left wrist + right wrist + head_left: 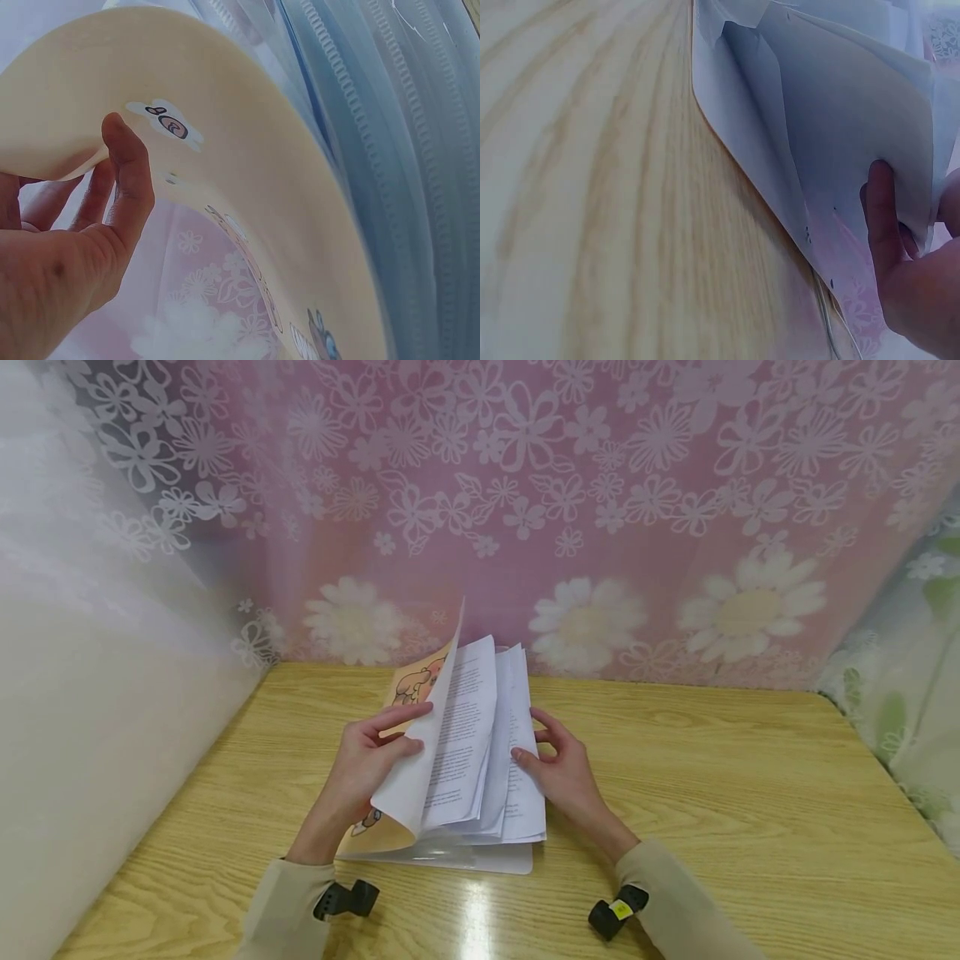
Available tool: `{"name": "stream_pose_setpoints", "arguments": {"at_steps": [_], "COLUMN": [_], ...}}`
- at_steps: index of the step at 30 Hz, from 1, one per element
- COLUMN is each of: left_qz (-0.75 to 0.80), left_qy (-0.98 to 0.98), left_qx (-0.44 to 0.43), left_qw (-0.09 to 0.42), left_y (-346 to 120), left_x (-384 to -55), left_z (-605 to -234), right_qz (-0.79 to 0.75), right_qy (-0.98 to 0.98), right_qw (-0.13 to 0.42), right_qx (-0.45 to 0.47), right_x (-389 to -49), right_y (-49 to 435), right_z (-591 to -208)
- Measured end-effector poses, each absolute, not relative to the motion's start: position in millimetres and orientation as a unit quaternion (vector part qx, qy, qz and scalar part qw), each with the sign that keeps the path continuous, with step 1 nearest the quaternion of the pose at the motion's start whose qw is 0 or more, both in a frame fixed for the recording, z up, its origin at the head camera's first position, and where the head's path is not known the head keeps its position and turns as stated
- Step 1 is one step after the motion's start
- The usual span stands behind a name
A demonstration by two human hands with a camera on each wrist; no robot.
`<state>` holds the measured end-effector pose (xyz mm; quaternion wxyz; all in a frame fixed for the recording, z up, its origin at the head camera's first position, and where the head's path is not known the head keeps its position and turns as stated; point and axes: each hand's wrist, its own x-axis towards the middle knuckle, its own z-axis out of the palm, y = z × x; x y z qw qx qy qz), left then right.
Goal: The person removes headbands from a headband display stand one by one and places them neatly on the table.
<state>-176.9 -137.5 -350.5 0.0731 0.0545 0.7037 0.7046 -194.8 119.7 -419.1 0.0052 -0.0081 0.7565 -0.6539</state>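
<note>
A folder with an orange cartoon cover [408, 681] stands partly open on the table. My left hand [367, 756] pinches the cover between thumb and fingers and bends it up to the left. Seen from the left wrist, the cover [255, 150] curves over beside several clear plastic sleeves [405, 187] with ridged seams. Printed sheets [459, 735] fan out inside the folder. With thumb in front and fingers behind, my right hand [558, 768] grips the rightmost sheets [525, 802]. In the right wrist view its fingers lie against the back of a white sheet [855, 120].
The wood-grain table [712, 793] extends to both sides. A pink flowered curtain [480, 510] hangs along its back edge, with a whitish sheet [112, 610] at the left and a leafy one [892, 718] at the right.
</note>
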Motion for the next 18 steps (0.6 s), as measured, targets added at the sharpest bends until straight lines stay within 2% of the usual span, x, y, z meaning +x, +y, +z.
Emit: {"name": "stream_pose_setpoints", "arguments": {"at_steps": [18], "left_qz": [0.705], "left_qy": [0.704], "left_qx": [0.053], "left_qw": [0.069], "left_y": [-138.8], "left_x": [-177.3], "left_z": [-350.3], "right_qz": [-0.656], "right_qy": [0.755], "right_qw": [0.009], "right_qx": [0.003], "right_x": [-196.0], "right_y": [113.1], "right_z": [-419.9]}}
